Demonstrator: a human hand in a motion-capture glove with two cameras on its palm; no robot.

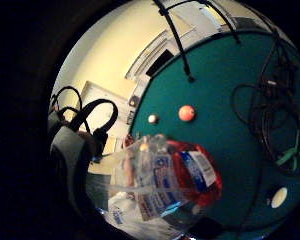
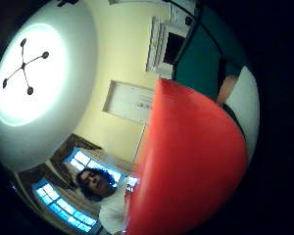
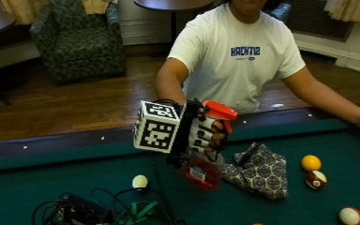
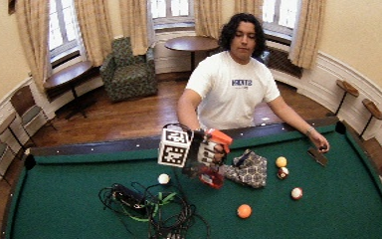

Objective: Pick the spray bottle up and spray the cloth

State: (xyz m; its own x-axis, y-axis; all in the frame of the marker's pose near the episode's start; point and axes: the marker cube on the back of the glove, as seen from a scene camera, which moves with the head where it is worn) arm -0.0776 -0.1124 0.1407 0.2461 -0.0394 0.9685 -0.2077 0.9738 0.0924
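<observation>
Outside view: your gloved right hand [image 3: 202,133] is raised above the green felt of a pool table [image 3: 55,180], fingers curled round the neck of a spray bottle [image 3: 206,154]. You hold the bottle upright in the air, its orange-red plastic trigger head above your fingers and its body hanging below them. That body is clear plastic with a red tint and a printed label, and it hangs just beside a cloth [image 3: 259,169].

The cloth lies crumpled on the felt near the table's middle, dark with a small pale repeating pattern. Your bare hand [image 4: 319,144] rests on the felt by the rail.

Round, glossy balls lie scattered on the felt: a yellow ball [image 3: 311,162] touching a dark red-and-white ball [image 3: 316,179] beyond the cloth, a pale ball [image 3: 140,181] on the bottle's other side, and an orange ball [image 4: 244,211] nearer the camera's edge. A tangle of black and green cables [image 4: 148,206] sprawls over the felt there too.

The room has a wood floor, cream walls, curtained windows, a green patterned armchair [image 4: 128,69] and a round dark table [image 4: 192,44].
</observation>
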